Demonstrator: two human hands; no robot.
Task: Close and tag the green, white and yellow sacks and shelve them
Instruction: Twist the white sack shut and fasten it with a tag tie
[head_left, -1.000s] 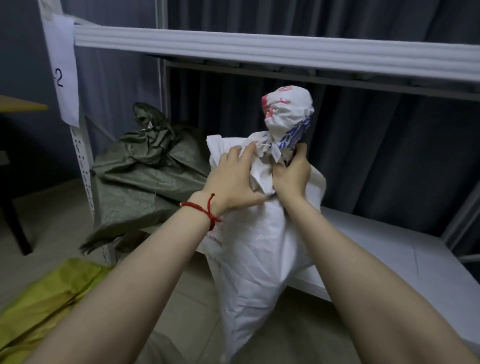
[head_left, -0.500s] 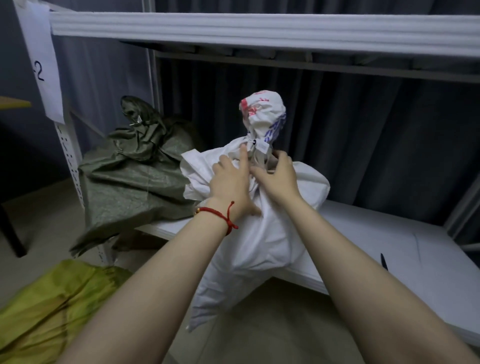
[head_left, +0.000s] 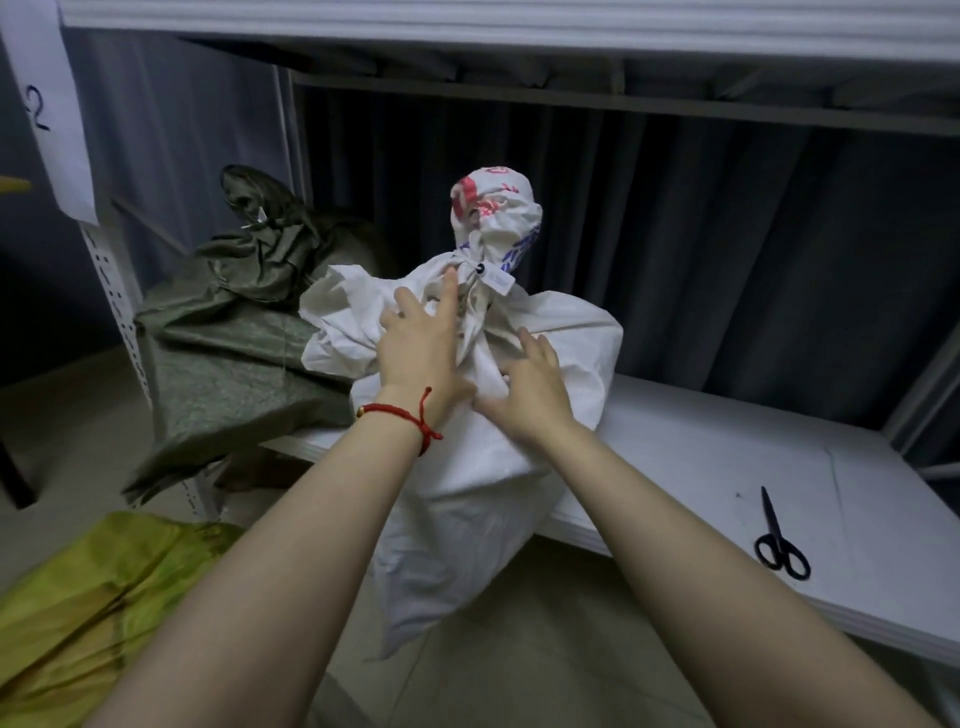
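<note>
Reading the tag (head_left: 500, 281) past my left hand (head_left: 421, 348) fails; it and my right hand (head_left: 530, 387) press flat-fingered on the white sack (head_left: 467, 519).

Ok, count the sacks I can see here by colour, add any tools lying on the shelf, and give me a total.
Green sack: 1
White sack: 1
Yellow sack: 1
Scissors: 1
Total: 4
</note>
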